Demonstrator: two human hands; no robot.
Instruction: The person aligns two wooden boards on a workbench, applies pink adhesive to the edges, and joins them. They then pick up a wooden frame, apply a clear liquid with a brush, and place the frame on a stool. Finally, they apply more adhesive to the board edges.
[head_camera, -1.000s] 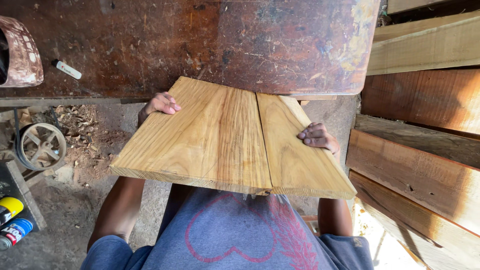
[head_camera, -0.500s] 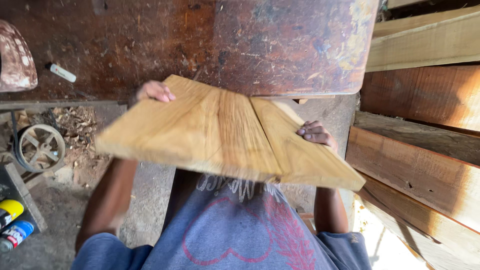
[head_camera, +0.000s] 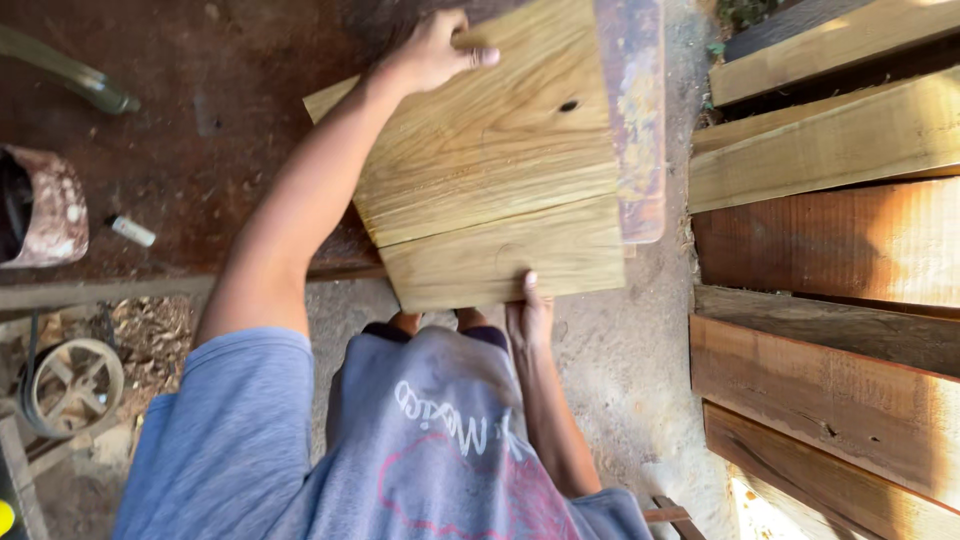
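— Since the earlier frame, had the boards moved?

— Yes. They had been held up off the counter and tilted toward the chest; now they lay flat on its rusty top, the near edge hanging over it.

— And the hands?

— Left hand had reached to the far edge, fingers curled over it, gripping. Right hand pressed the near edge, thumb up against the wood, fingers hidden beneath.

— How far along did it look?

— Setting down seemed done: two pale boards sat edge to edge, seam closed. Squaring them still seemed left, since they lay askew. Planks stacked to the right were untouched.
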